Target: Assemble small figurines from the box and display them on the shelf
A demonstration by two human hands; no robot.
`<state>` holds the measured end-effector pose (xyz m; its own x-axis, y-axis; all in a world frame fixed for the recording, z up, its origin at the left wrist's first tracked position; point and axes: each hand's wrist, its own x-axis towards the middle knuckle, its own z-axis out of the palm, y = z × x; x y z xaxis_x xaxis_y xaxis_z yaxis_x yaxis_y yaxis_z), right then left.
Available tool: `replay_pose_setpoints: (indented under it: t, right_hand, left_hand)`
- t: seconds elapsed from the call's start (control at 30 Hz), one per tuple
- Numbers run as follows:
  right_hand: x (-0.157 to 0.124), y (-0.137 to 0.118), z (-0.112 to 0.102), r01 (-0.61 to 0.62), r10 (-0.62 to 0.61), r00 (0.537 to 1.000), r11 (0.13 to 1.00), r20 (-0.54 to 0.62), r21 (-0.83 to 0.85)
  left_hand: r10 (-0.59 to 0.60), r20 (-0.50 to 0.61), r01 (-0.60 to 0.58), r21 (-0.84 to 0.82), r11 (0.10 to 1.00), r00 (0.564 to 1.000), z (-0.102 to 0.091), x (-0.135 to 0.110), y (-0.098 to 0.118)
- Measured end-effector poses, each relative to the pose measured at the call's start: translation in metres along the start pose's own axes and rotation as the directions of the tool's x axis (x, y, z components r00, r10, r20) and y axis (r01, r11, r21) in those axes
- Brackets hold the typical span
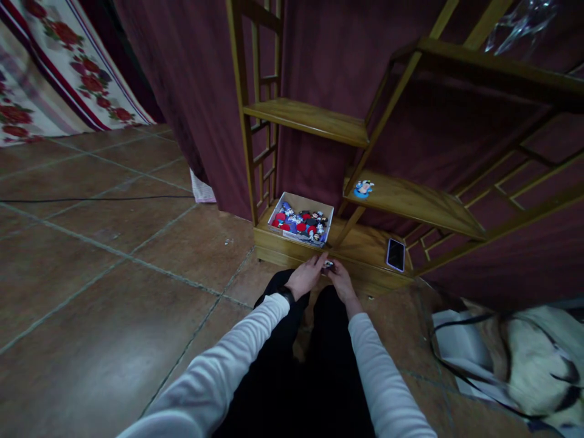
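Holding a little toy point(328, 264) in nearly closed fingers of left hand point(305, 277) and right hand point(341, 282), by a wooden shelf point(310, 120) on brown floor tiles point(164, 252), near dark red curtain point(326, 55).

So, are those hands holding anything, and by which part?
The left hand and right hand hold what looks like a small figurine between them. Which part they grip is too small and covered to tell.

Open space is extending from box point(310, 203) to left shelf point(310, 118); a slanting post point(349, 227) is standing between box and phone point(395, 254); a toy point(364, 190) is blocking one end of the right shelf point(420, 198).
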<state>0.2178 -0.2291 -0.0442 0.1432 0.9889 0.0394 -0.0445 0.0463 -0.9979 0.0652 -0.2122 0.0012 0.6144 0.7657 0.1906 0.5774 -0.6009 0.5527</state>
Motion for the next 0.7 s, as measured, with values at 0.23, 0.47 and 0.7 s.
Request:
replay_pose_setpoints:
  t: [0.23, 0.47, 0.7]
  right_hand:
    - [-0.002, -0.013, 0.007, -0.027, 0.029, 0.998, 0.998, -0.051, 0.054]
    - [-0.004, -0.016, 0.008, -0.084, 0.107, 0.992, 0.96, -0.071, 0.268]
    - [-0.006, -0.02, 0.008, -0.096, 0.123, 0.991, 0.924, -0.051, 0.369]
  left_hand:
    - [-0.139, -0.108, 0.091, -0.364, 0.927, 0.984, 0.006, 0.013, -0.011]
    - [-0.3, -0.031, 0.178, -0.745, 0.643, 0.953, 0.013, 0.029, -0.025]
    - [-0.377, 0.045, 0.213, -0.883, 0.419, 0.925, 0.006, 0.028, -0.018]
